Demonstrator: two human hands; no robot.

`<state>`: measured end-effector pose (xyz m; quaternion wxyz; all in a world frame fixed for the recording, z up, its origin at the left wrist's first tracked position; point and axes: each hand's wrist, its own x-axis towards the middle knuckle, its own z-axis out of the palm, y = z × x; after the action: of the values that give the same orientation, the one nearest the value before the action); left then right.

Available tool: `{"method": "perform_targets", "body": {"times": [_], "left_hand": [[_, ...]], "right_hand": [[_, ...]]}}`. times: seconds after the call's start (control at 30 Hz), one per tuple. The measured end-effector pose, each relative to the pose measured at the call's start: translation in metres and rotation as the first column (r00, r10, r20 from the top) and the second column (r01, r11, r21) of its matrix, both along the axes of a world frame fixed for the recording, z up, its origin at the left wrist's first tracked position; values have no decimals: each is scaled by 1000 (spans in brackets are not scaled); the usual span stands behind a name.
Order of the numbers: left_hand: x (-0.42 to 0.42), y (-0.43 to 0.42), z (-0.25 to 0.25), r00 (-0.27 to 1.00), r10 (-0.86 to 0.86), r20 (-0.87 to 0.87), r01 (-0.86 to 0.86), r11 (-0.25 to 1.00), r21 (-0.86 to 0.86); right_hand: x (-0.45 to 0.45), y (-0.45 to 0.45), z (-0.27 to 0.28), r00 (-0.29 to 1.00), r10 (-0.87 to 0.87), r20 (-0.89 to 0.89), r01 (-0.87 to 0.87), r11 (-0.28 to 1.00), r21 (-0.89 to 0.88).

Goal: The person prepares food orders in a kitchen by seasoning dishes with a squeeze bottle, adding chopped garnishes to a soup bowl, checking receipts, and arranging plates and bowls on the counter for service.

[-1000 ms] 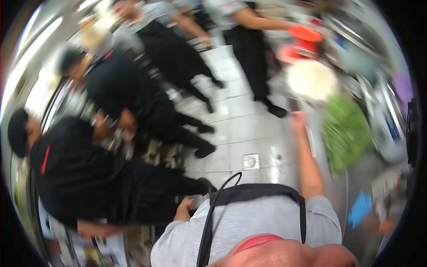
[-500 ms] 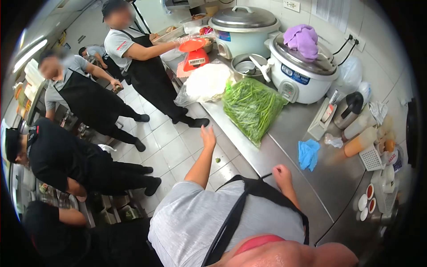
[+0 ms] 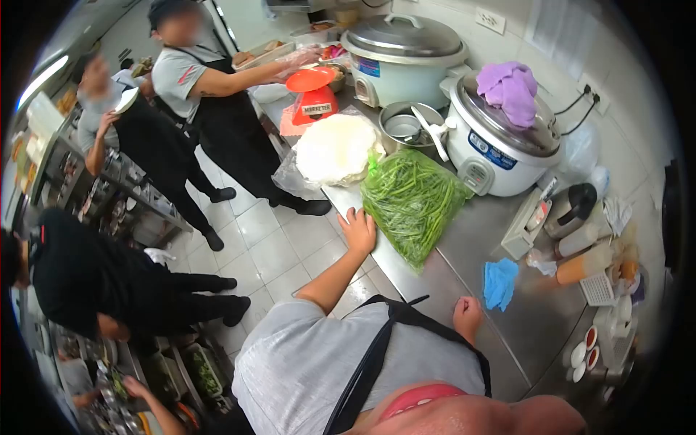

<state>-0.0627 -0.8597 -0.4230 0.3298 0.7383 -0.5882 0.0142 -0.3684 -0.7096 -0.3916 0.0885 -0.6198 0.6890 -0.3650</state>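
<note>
My left hand rests on the counter's edge with its fingers spread, holding nothing. Just beside it lies a clear plastic bag of long green beans. A clear bag with a white, round bulk sits a little farther off; what is inside cannot be made out. On the steel counter, close to my body, my right hand is curled into a fist, and nothing shows sticking out of it. A crumpled blue cloth lies to the right of that fist.
Two large rice cookers stand along the wall, one topped by a purple cloth. Near them are a metal pot and a red scale. Bottles and sauce cups line the right. Several co-workers stand at left.
My left hand has come down from the air over the floor onto the counter's edge beside the beans. My right hand stays curled. One co-worker at left now holds up a white item.
</note>
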Motion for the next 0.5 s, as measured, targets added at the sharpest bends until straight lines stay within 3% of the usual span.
{"method": "perform_targets", "body": {"times": [0.07, 0.1, 0.13, 0.17, 0.2, 0.23, 0.27, 0.3, 0.33, 0.4, 0.5], "left_hand": [[10, 1, 8, 972, -70, 222, 29, 983, 183], [9, 2, 6, 929, -182, 322, 89, 955, 284], [20, -9, -33, 964, -95, 248, 81, 994, 68], [18, -9, -34, 949, 2, 315, 7, 1000, -28], [2, 0, 15, 882, -60, 466, -82, 957, 278], [12, 0, 13, 923, -135, 359, 35, 961, 273], [16, -1, -6, 962, -41, 271, 62, 996, -69], [3, 9, 35, 985, -75, 155, 44, 979, 198], [6, 6, 23, 982, -72, 176, 56, 994, 95], [10, 0, 9, 984, -110, 139, 103, 993, 55], [17, -6, -10, 977, -79, 199, 75, 997, 29]], "right_hand": [[-8, 7, -15, 991, -33, -132, 40, 998, 52], [-1, 8, -7, 996, -57, -74, 55, 998, -18], [3, 8, 1, 991, -86, -104, 93, 994, 64], [7, 6, 6, 992, -89, -84, 88, 996, -17], [7, 6, 11, 991, -102, -88, 106, 993, 44], [5, 8, 13, 995, -71, -73, 75, 996, 54], [3, 8, 3, 992, -93, -84, 95, 995, 19], [4, 11, 4, 989, -105, -100, 105, 994, -11], [3, 11, 0, 983, -104, -151, 113, 992, 58], [3, 8, 10, 989, -100, -111, 118, 979, 168], [1, 14, 5, 997, -63, 53, 54, 986, 160]]}}
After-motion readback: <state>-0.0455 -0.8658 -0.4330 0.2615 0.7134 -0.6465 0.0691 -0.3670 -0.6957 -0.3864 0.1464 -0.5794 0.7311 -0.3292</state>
